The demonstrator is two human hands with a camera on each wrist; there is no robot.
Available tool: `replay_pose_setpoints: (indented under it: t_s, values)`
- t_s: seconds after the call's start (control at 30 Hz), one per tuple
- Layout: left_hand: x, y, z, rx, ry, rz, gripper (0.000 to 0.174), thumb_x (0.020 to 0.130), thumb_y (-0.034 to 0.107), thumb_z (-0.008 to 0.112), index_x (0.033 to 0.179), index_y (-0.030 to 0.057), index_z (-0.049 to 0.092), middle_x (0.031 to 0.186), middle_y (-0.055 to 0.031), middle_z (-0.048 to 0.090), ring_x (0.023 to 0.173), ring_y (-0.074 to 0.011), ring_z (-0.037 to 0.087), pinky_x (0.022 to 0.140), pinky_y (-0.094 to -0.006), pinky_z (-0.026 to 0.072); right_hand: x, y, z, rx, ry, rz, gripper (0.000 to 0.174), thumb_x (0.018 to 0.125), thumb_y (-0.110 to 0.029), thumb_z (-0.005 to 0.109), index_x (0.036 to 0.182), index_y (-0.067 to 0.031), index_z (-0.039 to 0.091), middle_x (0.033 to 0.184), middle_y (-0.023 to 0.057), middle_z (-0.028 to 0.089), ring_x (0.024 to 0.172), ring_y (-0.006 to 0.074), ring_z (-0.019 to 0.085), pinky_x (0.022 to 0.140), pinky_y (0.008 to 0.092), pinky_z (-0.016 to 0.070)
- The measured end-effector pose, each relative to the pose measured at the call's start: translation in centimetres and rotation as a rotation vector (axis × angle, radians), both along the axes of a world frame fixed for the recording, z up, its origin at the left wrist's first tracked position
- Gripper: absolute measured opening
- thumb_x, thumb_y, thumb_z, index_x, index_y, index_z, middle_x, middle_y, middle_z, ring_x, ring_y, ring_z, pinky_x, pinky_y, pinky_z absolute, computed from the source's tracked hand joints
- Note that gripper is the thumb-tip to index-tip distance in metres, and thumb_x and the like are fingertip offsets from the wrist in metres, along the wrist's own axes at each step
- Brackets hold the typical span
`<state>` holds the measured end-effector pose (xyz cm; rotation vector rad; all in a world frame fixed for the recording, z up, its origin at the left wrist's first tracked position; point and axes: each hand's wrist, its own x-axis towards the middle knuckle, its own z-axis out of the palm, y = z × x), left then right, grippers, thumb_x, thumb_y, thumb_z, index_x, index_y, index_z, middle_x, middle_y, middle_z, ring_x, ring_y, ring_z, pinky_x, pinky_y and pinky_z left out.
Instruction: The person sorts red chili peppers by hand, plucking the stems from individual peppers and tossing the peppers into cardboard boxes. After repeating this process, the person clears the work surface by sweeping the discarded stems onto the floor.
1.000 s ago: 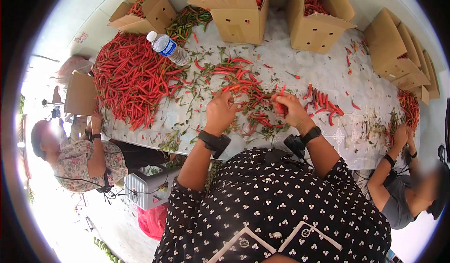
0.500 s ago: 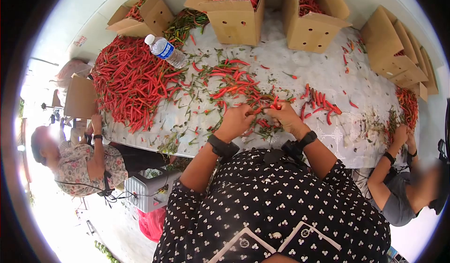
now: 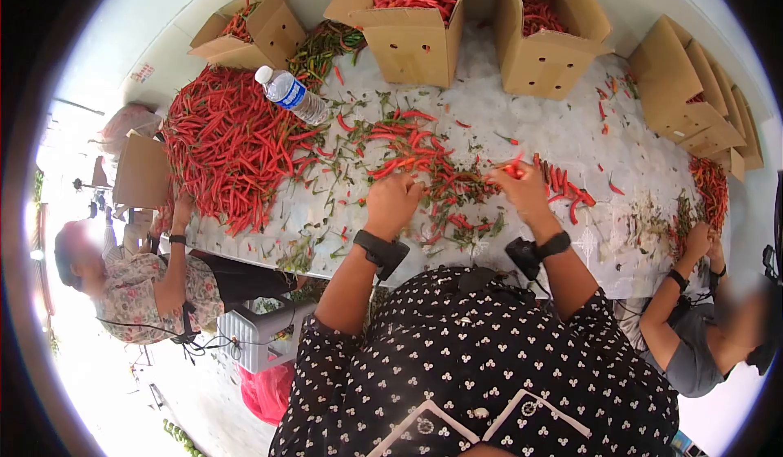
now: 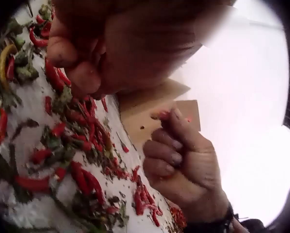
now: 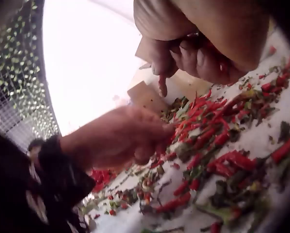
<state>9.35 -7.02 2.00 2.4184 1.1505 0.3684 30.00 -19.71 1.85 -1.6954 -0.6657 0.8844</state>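
Red chillies with green stems (image 3: 424,163) lie scattered among leaf scraps on the white table. The left hand (image 3: 394,204) hangs over them with bent fingers; in the left wrist view a bit of red shows between the left hand's fingers (image 4: 84,77), and whether it is held is unclear. To its right the right hand (image 3: 526,192) pinches a red chilli (image 4: 162,115) between thumb and forefinger, the other fingers curled. More red shows inside the right hand (image 5: 203,58) in the right wrist view. The hands are apart.
A large chilli heap (image 3: 232,147) fills the table's left side, a water bottle (image 3: 294,97) lying on it. Cardboard boxes (image 3: 408,52) of chillies line the back. A short row of chillies (image 3: 563,184) lies right of the right hand. Other people sit at both ends.
The hands came together over the scattered chillies, then parted again, the left moving left and the right moving right with a red chilli.
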Motion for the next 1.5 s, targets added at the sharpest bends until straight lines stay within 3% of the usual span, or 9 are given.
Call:
replay_pose_setpoints:
  t_s: [0.13,0.3,0.6,0.77,0.97,1.17,1.37,1.47,1.5]
  values:
    - [1.6,1.1,-2.0,0.164,-0.205,-0.144,0.017,0.073,0.022,0.06,0.075,0.0049,0.06,0.078,-0.0124,0.06,0.068,-0.0304,0.058,0.061,-0.0416,0.0463,5.5,-2.7,-2.2,0.001,-0.28,-0.11,0.016,0.073,-0.016,0.063,0.08,-0.0015,0.066,0.062,0.0017,0.059,0.054,0.0054,0.049,0.051,0.0231,0.0396]
    - [4.5,0.5,-2.6,0.109,0.099,-0.315,0.017,0.072,0.02,0.058,0.081,0.0057,0.06,0.087,-0.0122,0.056,0.076,-0.0306,0.06,0.062,-0.0414,0.0491,6.4,-4.3,-0.7,-0.121,-0.476,-0.244,0.018,0.072,-0.014,0.063,0.084,-0.0017,0.065,0.058,0.0052,0.058,0.051,0.0093,0.052,0.05,0.0251,0.0414]
    - [5.0,-0.3,-3.0,0.1,0.137,-0.3,0.017,0.073,0.022,0.06,0.08,0.0059,0.06,0.087,-0.0112,0.057,0.072,-0.0302,0.06,0.061,-0.0415,0.0491,0.3,-0.2,-3.5,-0.076,-0.445,0.101,0.026,0.071,-0.021,0.063,0.09,-0.0041,0.064,0.071,0.0134,0.062,0.066,0.0251,0.061,0.059,0.034,0.0455]
    - [4.7,-0.4,-3.6,0.118,-0.005,-0.308,0.014,0.071,0.018,0.059,0.08,0.0073,0.06,0.082,-0.0108,0.057,0.071,-0.0312,0.059,0.061,-0.0417,0.0484,-0.5,2.2,-3.7,-0.001,-0.811,0.324,0.022,0.069,-0.023,0.063,0.078,-0.0027,0.06,0.069,0.0181,0.058,0.069,0.0357,0.057,0.062,0.0419,0.0435]
    - [3.8,0.0,-2.3,0.037,-0.256,-0.251,0.014,0.071,0.016,0.061,0.081,0.0068,0.059,0.086,-0.0108,0.057,0.072,-0.0319,0.059,0.061,-0.041,0.0483,-0.3,1.5,-2.8,-0.03,-0.533,0.294,0.026,0.069,-0.026,0.066,0.068,-0.001,0.058,0.062,0.0166,0.056,0.061,0.0333,0.055,0.058,0.0413,0.0419]
    - [3.3,1.0,-2.6,0.102,0.015,-0.088,0.021,0.072,0.017,0.063,0.091,0.0077,0.058,0.086,-0.0103,0.057,0.077,-0.0306,0.059,0.064,-0.0405,0.0486,2.0,-0.8,-0.8,-0.222,-0.5,0.12,0.03,0.069,-0.028,0.066,0.064,0.0004,0.058,0.053,0.0146,0.054,0.048,0.0247,0.053,0.049,0.0346,0.0409]
    - [3.0,1.2,-3.5,0.124,0.096,-0.223,0.027,0.072,0.018,0.063,0.097,0.008,0.058,0.091,-0.0113,0.058,0.078,-0.0313,0.06,0.063,-0.0399,0.0493,1.7,0.7,-0.6,-0.174,-0.356,0.144,0.03,0.07,-0.028,0.068,0.066,0.0003,0.06,0.05,0.0034,0.05,0.048,0.0089,0.043,0.046,0.0291,0.0356]
    - [2.4,1.0,-2.9,-0.546,-0.272,-0.151,0.036,0.082,0.012,0.055,0.116,0.0037,0.049,0.102,-0.0125,0.059,0.08,-0.0202,0.062,0.062,-0.0296,0.0498,-0.1,3.4,-2.9,-0.139,-0.374,0.365,0.024,0.072,-0.023,0.066,0.073,0.0007,0.061,0.054,0.0082,0.054,0.049,0.0139,0.048,0.049,0.032,0.0403]
    - [2.2,0.9,-2.3,-0.541,-0.276,-0.14,0.036,0.082,0.012,0.055,0.116,0.0037,0.049,0.102,-0.0125,0.059,0.08,-0.0202,0.062,0.062,-0.0296,0.0498,-0.9,4.2,-2.5,-0.135,-0.377,0.376,0.024,0.072,-0.023,0.066,0.073,0.0007,0.061,0.054,0.0082,0.054,0.049,0.0139,0.048,0.049,0.032,0.0403]
